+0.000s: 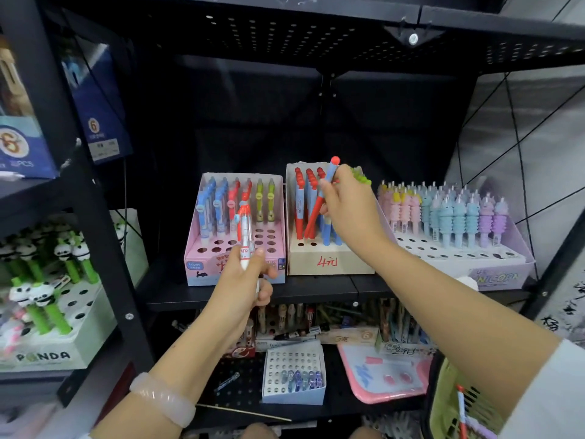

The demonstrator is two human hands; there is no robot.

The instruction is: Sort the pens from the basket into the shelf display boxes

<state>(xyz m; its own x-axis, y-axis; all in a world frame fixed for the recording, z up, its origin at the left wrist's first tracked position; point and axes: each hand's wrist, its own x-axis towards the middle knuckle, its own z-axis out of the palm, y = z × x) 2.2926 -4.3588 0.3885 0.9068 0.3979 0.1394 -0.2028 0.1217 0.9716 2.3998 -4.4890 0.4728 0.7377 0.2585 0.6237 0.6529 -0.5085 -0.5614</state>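
A: Which step is she working on right now?

B: She is placing, and with both hands at once. The left hand is holding a red-and-white click pen upright, its grip clamped round the lower barrel, right in front of the pink display box. The right hand is reaching into the beige display box marked in red, its grip curled round a blue pen with a red ball top.

A: Is anything else sitting in that right hand?

B: Something green and knobbly is poking out behind the fingers. I cannot tell whether it is another pen top.

A: Where are the rest of the pens waiting?

B: A green basket is showing at the lower right edge, with at least one red-tipped pen standing in it. So I am judging the sorting as partly done, not finished.

A: What is the next move asking for?

B: The blue pen is needing a free hole among its kind in the beige box; the front holes are looking open. The click pen is wanting an empty hole in the pink box's red column, tip down. The purple unicorn box beside them is taking neither, as I am reading it.

A: Any care needed?

B: The red pens in the beige box are leaning, so she is needing to lower straight.
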